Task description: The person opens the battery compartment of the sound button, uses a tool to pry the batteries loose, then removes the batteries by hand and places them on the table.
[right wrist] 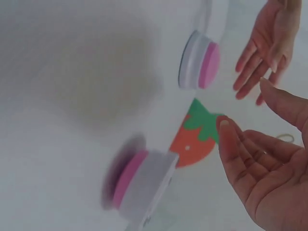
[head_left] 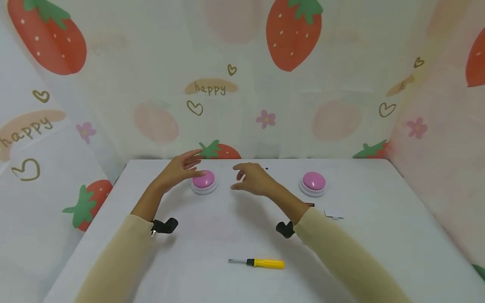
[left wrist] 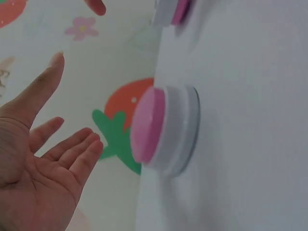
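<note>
A pink dome button [head_left: 203,180] on a round white base stands upright on the white table. My left hand [head_left: 179,170] hovers over it with extended fingers, and the left wrist view shows a gap between hand and button [left wrist: 166,130]. To its right my right hand [head_left: 253,179] is raised above the table, fingers loosely bent and holding nothing. Near the right hand, a second pink-and-white button [right wrist: 149,185] lies with its pink side down; in the head view that hand mostly hides it. A third pink button [head_left: 313,182] stands upright farther right.
A yellow-handled screwdriver [head_left: 268,264] lies toward the table's front. Beside my right forearm are a small dark-and-orange piece [head_left: 310,205], partly covered by the sleeve, and a small white piece with a thin metallic edge [head_left: 334,216]. Strawberry-printed cloth [head_left: 227,126] rises behind the table.
</note>
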A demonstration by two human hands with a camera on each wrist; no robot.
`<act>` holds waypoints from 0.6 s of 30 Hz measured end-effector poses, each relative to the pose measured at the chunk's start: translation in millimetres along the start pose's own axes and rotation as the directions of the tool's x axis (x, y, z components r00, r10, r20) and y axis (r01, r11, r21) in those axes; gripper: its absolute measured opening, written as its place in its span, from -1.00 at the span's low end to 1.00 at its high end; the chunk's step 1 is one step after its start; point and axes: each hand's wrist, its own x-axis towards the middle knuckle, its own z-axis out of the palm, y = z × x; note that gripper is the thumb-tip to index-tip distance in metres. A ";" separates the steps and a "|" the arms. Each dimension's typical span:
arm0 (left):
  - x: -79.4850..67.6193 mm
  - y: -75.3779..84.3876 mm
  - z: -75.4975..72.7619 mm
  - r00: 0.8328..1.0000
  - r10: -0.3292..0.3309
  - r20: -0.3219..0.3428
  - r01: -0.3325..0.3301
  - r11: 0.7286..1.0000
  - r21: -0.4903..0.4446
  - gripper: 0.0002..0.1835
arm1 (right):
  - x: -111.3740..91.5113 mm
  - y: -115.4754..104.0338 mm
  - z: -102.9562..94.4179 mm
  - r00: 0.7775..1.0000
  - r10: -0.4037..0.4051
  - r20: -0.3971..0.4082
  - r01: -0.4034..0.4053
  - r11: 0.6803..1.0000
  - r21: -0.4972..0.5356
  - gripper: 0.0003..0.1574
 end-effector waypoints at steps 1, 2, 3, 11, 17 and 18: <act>-2.1 -4.5 -1.7 1.000 -0.005 -0.012 0.005 1.000 0.010 -0.10 | 3.6 -1.2 4.7 1.000 0.007 0.014 -0.007 1.000 0.015 -0.19; -4.0 -8.5 -2.6 1.000 -0.007 -0.017 0.007 1.000 0.019 -0.10 | 7.1 -1.7 9.5 1.000 0.016 0.026 -0.017 0.999 0.034 -0.19; -5.2 -12.8 -3.2 1.000 -0.011 -0.020 0.012 0.999 0.031 -0.10 | 10.3 -1.9 14.1 0.999 0.025 0.037 -0.028 0.998 0.057 -0.17; -9.0 -42.5 -1.8 0.997 -0.068 -0.041 0.071 0.993 0.099 -0.01 | 29.0 -1.4 49.6 0.986 0.119 0.114 -0.134 0.981 0.139 0.08; -11.9 -52.9 3.3 0.996 -0.085 -0.030 0.088 0.990 0.111 0.02 | 37.4 -1.3 66.1 0.977 0.154 0.146 -0.172 0.977 0.123 0.15; -12.0 -54.4 4.3 0.997 -0.077 -0.023 0.079 0.989 0.122 0.02 | 38.2 -1.3 68.0 0.977 0.150 0.153 -0.169 0.978 0.125 0.15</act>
